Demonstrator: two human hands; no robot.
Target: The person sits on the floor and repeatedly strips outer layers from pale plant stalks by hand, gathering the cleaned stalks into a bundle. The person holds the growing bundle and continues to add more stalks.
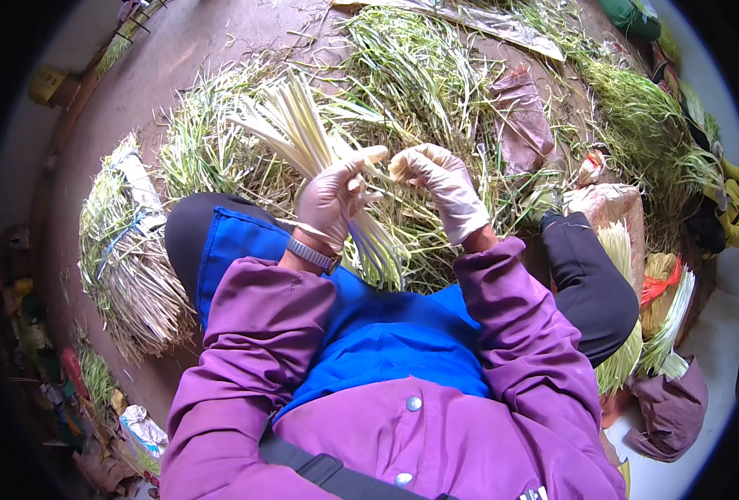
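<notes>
My left hand (338, 190), in a pale thin glove with a metal-banded watch at the wrist, is closed around a bundle of pale stalks (297, 125). The bundle slants from upper left to lower right, its pale ends fanned at the top and greener ends below the hand. My right hand (429, 175), also gloved, is just right of the left one, fingers curled; a thin stalk seems to run between the hands, but its hold is unclear. Loose green-and-white stalks (407, 75) lie heaped on the floor in front of me.
At left lies a large tied sheaf of stalks (138, 269). A mauve woven sack (522, 122) lies beyond my right hand. Beside my right knee are pale stalk bundles (619, 300) and a whitish sack (613, 200). More greens (644, 119) spread along the right side.
</notes>
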